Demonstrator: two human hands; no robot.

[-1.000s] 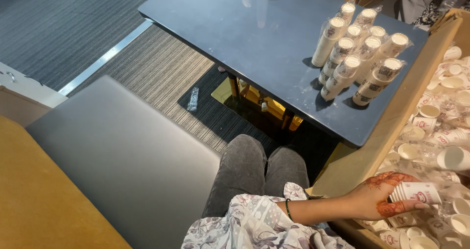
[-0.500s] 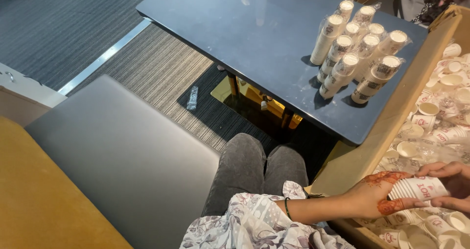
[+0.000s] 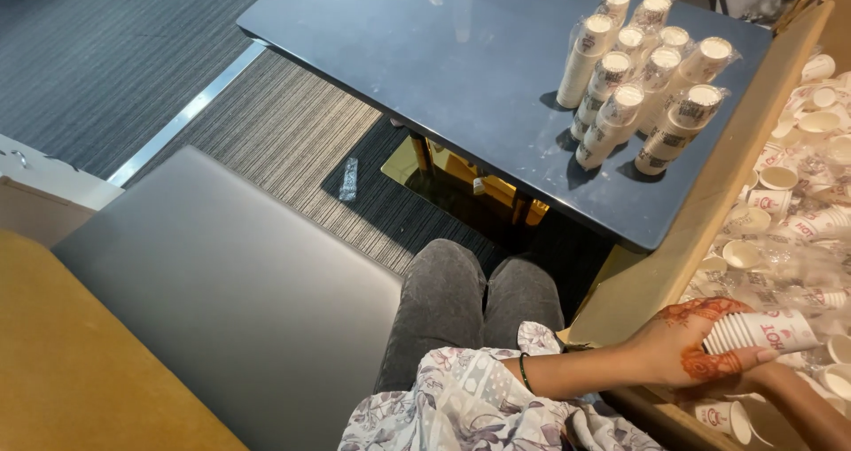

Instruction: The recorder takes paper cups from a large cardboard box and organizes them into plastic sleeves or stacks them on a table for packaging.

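At the lower right of the frame, my left hand (image 3: 687, 349) has its fingers curled round a nested stack of white paper cups (image 3: 762, 331) over the cardboard box (image 3: 656, 265). My right hand (image 3: 780, 384) sits beneath; whether it grips, I cannot tell. Light, crushable, I'd judge: hold mid-stack, gently.

Soft, even indoor light is falling from above. The dark table top (image 3: 461, 88) is showing pale reflections near the upper centre. The wrapped cup stacks (image 3: 638, 79) are casting short shadows toward the lower left. Focus is holding sharp throughout; the lower right corner is reading slightly overexposed and washed.
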